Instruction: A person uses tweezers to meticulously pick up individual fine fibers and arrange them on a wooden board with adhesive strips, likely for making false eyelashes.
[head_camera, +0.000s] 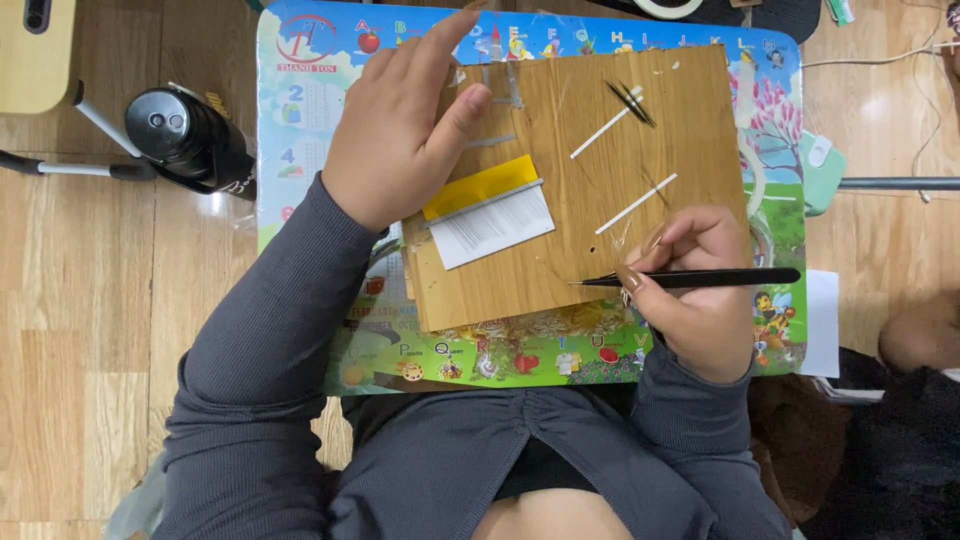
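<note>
A wooden board (600, 200) lies on a colourful children's lap table (320, 100). My left hand (405, 130) rests flat on the board's left edge, fingers spread, just above a small yellow and white card (490, 210). My right hand (695, 290) grips black tweezers (690, 279) whose fine tip points left over the board's lower part. Two thin white strips (636, 203) lie on the board, and a few dark, hair-like strands (630, 103) sit near its top.
A black bottle (185, 140) stands on the wooden floor to the left, beside a chair leg (75, 168). A pale green object (822, 165) and white paper (822, 320) lie at the table's right edge. Cables (900, 55) run at the top right.
</note>
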